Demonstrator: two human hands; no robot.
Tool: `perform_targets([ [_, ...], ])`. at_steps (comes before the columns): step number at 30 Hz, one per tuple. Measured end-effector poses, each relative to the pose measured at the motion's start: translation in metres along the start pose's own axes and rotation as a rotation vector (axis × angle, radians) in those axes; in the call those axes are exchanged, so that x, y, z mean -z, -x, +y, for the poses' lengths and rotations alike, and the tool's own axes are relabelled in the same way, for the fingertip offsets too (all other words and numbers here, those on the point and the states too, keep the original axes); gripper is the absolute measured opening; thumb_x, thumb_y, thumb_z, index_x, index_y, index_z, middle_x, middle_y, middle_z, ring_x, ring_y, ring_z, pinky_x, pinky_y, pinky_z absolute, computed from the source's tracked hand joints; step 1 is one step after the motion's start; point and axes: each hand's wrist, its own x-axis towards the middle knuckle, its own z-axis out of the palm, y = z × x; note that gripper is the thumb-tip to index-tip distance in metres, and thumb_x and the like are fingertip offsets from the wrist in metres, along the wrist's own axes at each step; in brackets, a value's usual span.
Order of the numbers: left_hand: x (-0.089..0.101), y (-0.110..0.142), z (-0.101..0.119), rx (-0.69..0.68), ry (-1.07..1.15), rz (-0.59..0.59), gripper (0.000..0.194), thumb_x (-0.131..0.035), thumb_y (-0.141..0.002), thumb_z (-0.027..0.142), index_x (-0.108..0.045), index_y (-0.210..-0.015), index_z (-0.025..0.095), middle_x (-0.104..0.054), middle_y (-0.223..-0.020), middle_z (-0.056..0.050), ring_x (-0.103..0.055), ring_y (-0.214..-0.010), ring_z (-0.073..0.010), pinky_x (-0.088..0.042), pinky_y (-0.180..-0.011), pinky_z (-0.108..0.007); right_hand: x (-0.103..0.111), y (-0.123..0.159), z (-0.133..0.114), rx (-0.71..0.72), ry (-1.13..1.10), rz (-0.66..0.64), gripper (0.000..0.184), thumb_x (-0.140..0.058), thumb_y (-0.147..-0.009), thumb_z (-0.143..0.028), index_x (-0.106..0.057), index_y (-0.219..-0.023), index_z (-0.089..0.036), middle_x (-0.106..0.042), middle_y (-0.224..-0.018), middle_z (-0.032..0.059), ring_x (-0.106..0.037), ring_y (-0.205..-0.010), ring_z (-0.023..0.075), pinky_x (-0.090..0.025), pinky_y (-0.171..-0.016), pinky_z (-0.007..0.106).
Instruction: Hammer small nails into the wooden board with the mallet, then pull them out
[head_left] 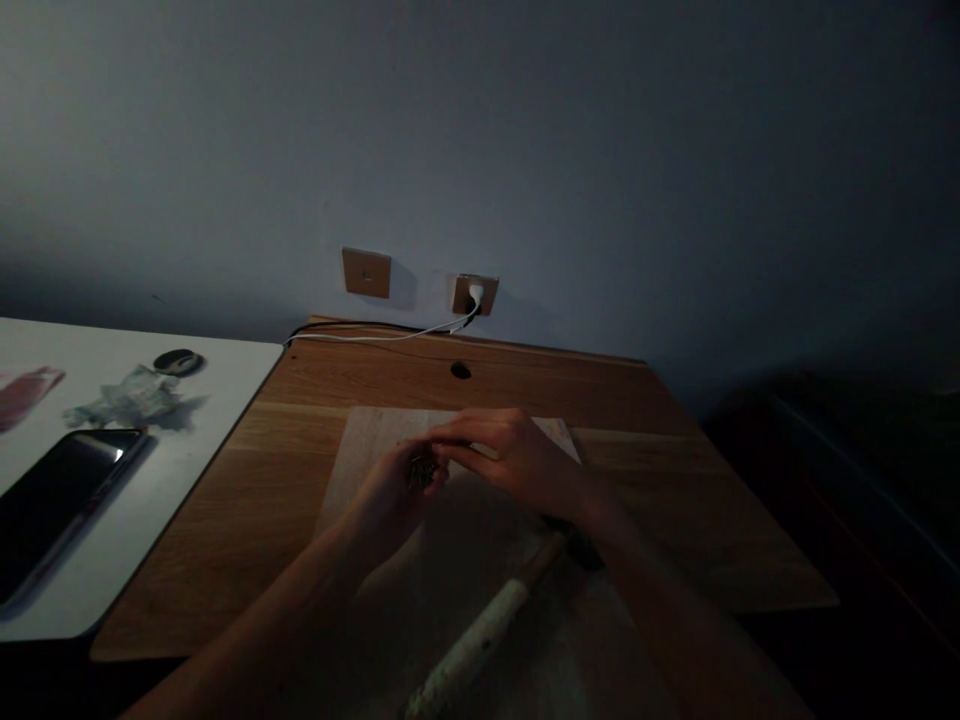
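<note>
1. The left hand (394,505) is cupped over the board (465,560), its fingers curled around small metal pieces (421,473).
2. The right hand (517,455) arches in from the right, fingers close together at the left fingertips; whether they pinch anything, I cannot tell.
3. The hammer (480,635) lies slantwise on the board, its head partly hidden beneath the right wrist, limiting room there.
4. Wood shows on both sides between the board and the wooden desk's (225,530) edges; the far edge lies near the wall (480,150).
</note>
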Motion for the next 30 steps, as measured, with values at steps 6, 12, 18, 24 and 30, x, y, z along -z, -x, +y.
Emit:
perform_targets([
  [6, 0.005, 0.012, -0.002, -0.338, -0.779, -0.053, 0.028, -0.064, -0.089, 0.03, -0.056, -0.065, 0.019, -0.048, -0.061, 0.002, -0.042, -0.058, -0.0125, -0.035, -0.054, -0.022, 0.006, 0.052, -0.001, -0.132, -0.026, 0.213, 0.017, -0.063, -0.101, -0.022, -0.076, -0.112, -0.022, -0.08, -0.107, 0.004, -0.074, -0.098, 0.0175, -0.056, -0.091, 0.031],
  [12, 0.003, 0.014, -0.035, -0.677, -1.571, -0.328, 0.018, -0.049, -0.098, 0.019, -0.063, -0.088, 0.02, -0.06, -0.087, -0.006, -0.055, -0.076, -0.0206, -0.047, -0.073, -0.032, -0.008, 0.103, -0.002, -0.257, -0.009, 0.275, 0.018, -0.062, -0.101, -0.021, -0.075, -0.112, -0.027, -0.077, -0.104, 0.0024, -0.074, -0.097, 0.0171, -0.058, -0.088, 0.029],
  [18, 0.009, 0.014, -0.042, -0.848, -1.9, -0.693, 0.021, -0.049, -0.1, 0.014, -0.066, -0.112, 0.014, -0.068, -0.118, -0.014, -0.061, -0.115, -0.0292, -0.05, -0.103, -0.049, -0.032, 0.158, -0.004, -0.276, 0.224, 0.453, 0.03, -0.056, -0.1, -0.015, -0.07, -0.123, -0.029, -0.074, -0.117, 0.0055, -0.071, -0.111, 0.0215, -0.06, -0.099, 0.037],
  [24, 0.021, 0.032, -0.029, -0.858, -1.91, -0.709, 0.038, -0.049, -0.103, 0.017, -0.057, -0.14, 0.019, -0.057, -0.151, -0.011, -0.049, -0.144, -0.0252, -0.039, -0.123, -0.048, -0.057, 0.188, 0.005, -0.223, 0.604, 0.223, 0.06, -0.045, -0.086, 0.004, -0.069, -0.132, -0.027, -0.068, -0.139, 0.0069, -0.049, -0.144, 0.0328, -0.052, -0.108, 0.059],
  [30, 0.064, 0.063, -0.015, -0.938, -2.003, -0.539, 0.045, -0.052, -0.101, 0.018, -0.053, -0.146, 0.024, -0.055, -0.154, -0.009, -0.045, -0.147, -0.0244, -0.043, -0.121, -0.046, -0.048, 0.177, 0.022, -0.067, 0.694, 0.145, 0.047, -0.051, -0.09, 0.004, -0.074, -0.121, -0.023, -0.078, -0.121, 0.0066, -0.056, -0.136, 0.0316, -0.053, -0.107, 0.058],
])
